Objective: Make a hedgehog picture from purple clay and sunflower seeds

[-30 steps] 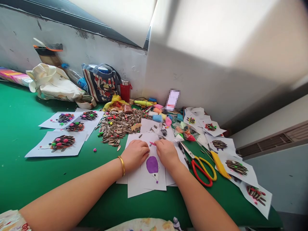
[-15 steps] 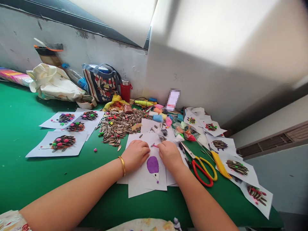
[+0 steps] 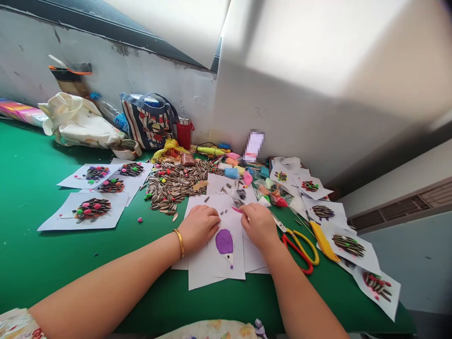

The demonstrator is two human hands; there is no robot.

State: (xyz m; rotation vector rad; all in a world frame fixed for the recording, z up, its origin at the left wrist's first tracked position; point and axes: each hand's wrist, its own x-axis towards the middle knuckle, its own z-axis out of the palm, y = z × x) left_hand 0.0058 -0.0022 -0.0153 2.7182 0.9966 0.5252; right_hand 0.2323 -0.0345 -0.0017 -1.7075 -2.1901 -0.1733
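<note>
Purple clay hedgehog [image 3: 224, 242], smooth and rounded, lies on paper [image 3: 205, 274].

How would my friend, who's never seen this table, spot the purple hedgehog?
On the green table, find the white sheet beneath the left hand. The hedgehog lies on it, beside that hand, its white head at the near end. Its back is bare purple, while the other hedgehogs, to either side, are covered in seeds.

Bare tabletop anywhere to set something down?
Green tabletop left of the left forearm, nearer than the left hedgehog sheets, bar specks; also a narrow strip between the forearms, nearer than the purple hedgehog's sheet. Crowded: seeds and packets beyond that sheet; scissors, more sheets at right.
</note>
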